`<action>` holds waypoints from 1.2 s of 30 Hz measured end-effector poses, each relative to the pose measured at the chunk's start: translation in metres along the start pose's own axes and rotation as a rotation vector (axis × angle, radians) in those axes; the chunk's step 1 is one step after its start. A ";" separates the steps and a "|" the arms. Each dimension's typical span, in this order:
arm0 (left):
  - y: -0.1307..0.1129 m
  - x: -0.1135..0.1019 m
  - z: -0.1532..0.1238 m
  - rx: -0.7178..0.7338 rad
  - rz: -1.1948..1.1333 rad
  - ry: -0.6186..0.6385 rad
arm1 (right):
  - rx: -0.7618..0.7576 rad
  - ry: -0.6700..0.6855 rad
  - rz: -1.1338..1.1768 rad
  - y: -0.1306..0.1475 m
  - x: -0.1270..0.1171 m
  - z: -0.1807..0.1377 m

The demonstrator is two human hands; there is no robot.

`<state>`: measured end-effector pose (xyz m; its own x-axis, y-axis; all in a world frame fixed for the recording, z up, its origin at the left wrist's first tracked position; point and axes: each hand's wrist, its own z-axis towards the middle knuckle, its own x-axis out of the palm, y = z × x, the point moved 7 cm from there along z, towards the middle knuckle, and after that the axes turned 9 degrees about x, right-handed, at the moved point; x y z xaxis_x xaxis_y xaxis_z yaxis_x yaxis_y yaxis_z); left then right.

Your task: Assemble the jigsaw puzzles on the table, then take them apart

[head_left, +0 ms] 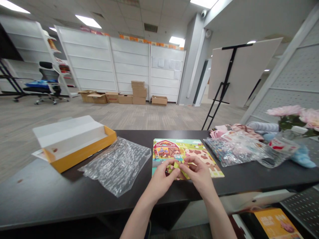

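A colourful farm-scene puzzle board point(199, 155), printed with a red barn and a brown-spotted cow, lies flat on the dark table. Over its near edge, my left hand point(163, 177) is closed, thumb and fingers pinching a small yellow-green puzzle piece point(176, 165). My right hand point(198, 173) meets it from the other side, fingertips closed on a yellow-green piece as well. Fingers partly cover what lies between the hands, so I cannot tell whether they share one piece or hold two joined ones.
Left of the board lies a clear plastic bag point(119, 164), beside an open yellow box point(84, 151) with a white lid. On the right are a clear bag of small colourful pieces point(231, 147), a plastic bottle point(277, 149), rolled cloths point(249, 129) and pink flowers point(286, 111).
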<state>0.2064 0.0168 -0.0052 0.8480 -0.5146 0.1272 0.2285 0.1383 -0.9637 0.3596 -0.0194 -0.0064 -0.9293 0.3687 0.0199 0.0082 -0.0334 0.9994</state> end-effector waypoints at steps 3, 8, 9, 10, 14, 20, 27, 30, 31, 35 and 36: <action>0.001 0.000 0.001 0.003 -0.049 0.022 | -0.079 -0.021 -0.072 0.006 0.005 -0.003; 0.010 -0.013 -0.002 -0.053 -0.199 -0.103 | -0.211 -0.173 -0.359 0.023 -0.029 -0.002; 0.011 -0.015 -0.002 -0.076 -0.252 -0.144 | -0.222 -0.226 -0.443 0.025 -0.041 -0.002; 0.013 -0.018 -0.003 -0.103 -0.310 -0.184 | -0.219 -0.257 -0.543 0.025 -0.051 -0.001; 0.018 -0.025 -0.003 -0.208 -0.542 -0.329 | -0.194 -0.149 -0.897 0.016 -0.067 0.001; 0.023 -0.023 -0.002 -0.303 -0.734 -0.396 | -0.195 -0.004 -1.087 0.011 -0.048 -0.004; 0.020 -0.020 -0.004 -0.302 -0.742 -0.394 | -0.177 -0.008 -1.140 0.014 -0.047 -0.006; 0.020 -0.017 -0.005 -0.303 -0.735 -0.377 | -0.156 -0.032 -1.184 0.015 -0.043 -0.008; 0.020 -0.017 -0.005 -0.303 -0.733 -0.376 | -0.149 -0.038 -1.200 0.016 -0.040 -0.009; 0.019 -0.018 -0.004 -0.302 -0.724 -0.387 | -0.119 -0.067 -1.221 0.021 -0.030 -0.012; 0.018 -0.018 -0.004 -0.302 -0.722 -0.390 | -0.112 -0.079 -1.216 0.022 -0.029 -0.013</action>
<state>0.1931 0.0252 -0.0259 0.6605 -0.0557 0.7487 0.6835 -0.3680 -0.6304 0.3818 -0.0428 0.0151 -0.2847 0.2709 -0.9196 -0.8853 0.2936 0.3606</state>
